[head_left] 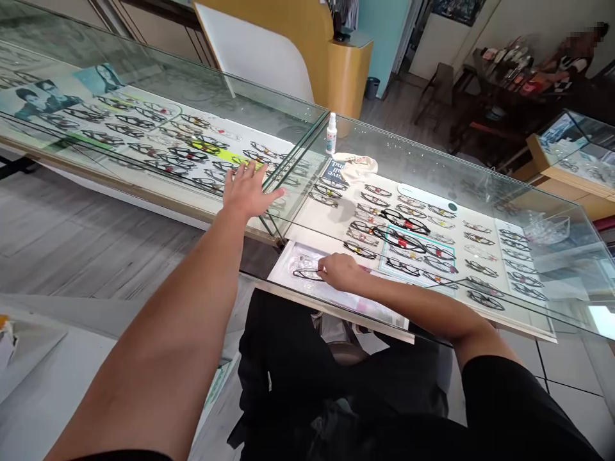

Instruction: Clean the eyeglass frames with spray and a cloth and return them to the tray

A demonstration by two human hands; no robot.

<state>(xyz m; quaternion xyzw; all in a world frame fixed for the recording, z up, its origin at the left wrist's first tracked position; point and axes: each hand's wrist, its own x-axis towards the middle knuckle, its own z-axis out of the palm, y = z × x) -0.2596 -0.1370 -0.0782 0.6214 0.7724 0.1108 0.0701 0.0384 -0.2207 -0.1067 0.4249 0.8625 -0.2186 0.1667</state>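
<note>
My left hand [247, 190] lies with its fingers spread on the glass top of the display case [158, 182], near the joint between two cases. Below and to its right, my right hand [340, 271] is closed on a dark-framed pair of glasses [307, 274] over an open white drawer [331, 296]. Clear plastic packets [298, 261] lie in the drawer beside the glasses. Rows of glasses [406, 223] lie under the glass to the right of the drawer.
A white spray bottle [331, 134] and a cream cloth [356, 168] stand and lie on the right glass top. My legs are under the drawer. A person [571, 57] sits at a cluttered table at the back right. A smaller glass case [579, 150] stands at the right.
</note>
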